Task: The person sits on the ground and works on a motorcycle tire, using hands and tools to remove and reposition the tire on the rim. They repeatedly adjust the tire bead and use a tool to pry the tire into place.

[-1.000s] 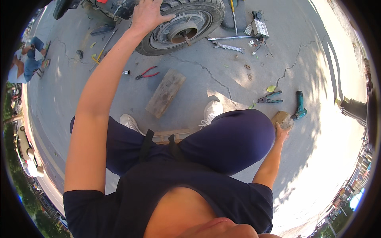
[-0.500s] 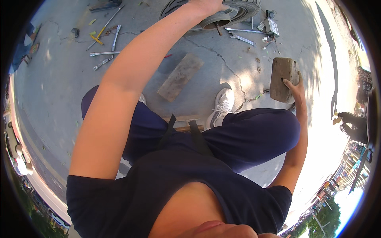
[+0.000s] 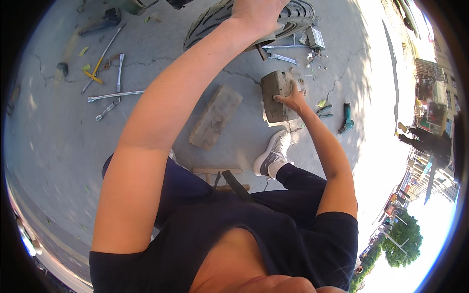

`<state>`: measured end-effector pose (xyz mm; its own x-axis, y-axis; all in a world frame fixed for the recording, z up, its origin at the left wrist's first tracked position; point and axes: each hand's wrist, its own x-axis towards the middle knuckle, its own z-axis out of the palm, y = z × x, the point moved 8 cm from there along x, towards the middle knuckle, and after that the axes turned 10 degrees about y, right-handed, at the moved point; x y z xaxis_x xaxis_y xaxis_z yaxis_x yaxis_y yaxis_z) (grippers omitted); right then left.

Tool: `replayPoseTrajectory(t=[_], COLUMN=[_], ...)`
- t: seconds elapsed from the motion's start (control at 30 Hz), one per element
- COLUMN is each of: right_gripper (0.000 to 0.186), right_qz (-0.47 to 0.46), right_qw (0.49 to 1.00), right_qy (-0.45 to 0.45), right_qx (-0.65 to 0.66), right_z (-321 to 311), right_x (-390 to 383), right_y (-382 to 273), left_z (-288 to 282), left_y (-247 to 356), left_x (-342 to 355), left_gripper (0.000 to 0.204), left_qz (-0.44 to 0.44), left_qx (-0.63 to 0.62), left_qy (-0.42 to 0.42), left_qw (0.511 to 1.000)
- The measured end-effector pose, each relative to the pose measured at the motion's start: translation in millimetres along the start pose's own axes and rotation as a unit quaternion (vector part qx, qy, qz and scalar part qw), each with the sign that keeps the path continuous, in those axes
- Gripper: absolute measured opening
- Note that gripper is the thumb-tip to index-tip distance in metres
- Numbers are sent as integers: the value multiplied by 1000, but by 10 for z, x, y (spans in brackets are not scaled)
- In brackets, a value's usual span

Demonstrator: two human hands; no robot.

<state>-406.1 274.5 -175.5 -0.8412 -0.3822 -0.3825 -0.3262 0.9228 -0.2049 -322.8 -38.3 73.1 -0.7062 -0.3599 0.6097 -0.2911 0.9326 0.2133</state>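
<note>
At the top, my left hand (image 3: 258,15) is closed on a wheel with a black treaded tyre (image 3: 199,33). Its fingertips are partly hidden, and a metal axle end (image 3: 263,52) sticks out below the hub. My right hand (image 3: 294,100) grips a thick, worn wooden block (image 3: 274,105), with the thumb on the near face and the fingers over its right side. The block stands in front of my white shoe (image 3: 273,152), close below the wheel; whether it touches the ground I cannot tell. A flat, dusty slab (image 3: 215,117) lies on the ground left of the block.
Wrenches (image 3: 119,73) and a yellow-handled tool (image 3: 94,77) lie at left. Beyond the block are a spanner (image 3: 283,59) and a metal box with wires (image 3: 316,38). Pliers (image 3: 323,111) and a teal power tool (image 3: 346,118) lie at right. Another person's legs (image 3: 425,139) show far right.
My right hand has brought the wooden block leftward from beside my right knee to below the wheel. My left hand stays on the wheel; the pliers and power tool now show.
</note>
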Motion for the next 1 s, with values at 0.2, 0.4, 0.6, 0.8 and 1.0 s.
replayPoseTrajectory(t=[0.2,0.4,0.6,0.8,1.0], right_gripper=[119,116,113,101,122], right_qz=[122,285,310,50,162], right_qw=[987,940,936,951,909], right_qy=[103,187,167,304,30], right_qx=[-17,21,26,-7,383], right_z=[381,429,413,720,1886], right_x=[-821,-1161,-1374,-1497,-1700], right_y=[47,555,880,49,-1487], left_z=[-123,-184,-226,-314,-328], left_y=[-173,-147,-106,87,147], left_x=[33,-93,-149,-193,-335], left_gripper=[78,90,92,92,92], left_qz=[-14,-32,-11,-26,-7], left_qx=[-22,-21,13,5,13], left_qy=[-65,-83,-41,-82,-43], left_qw=[998,996,999,996,999])
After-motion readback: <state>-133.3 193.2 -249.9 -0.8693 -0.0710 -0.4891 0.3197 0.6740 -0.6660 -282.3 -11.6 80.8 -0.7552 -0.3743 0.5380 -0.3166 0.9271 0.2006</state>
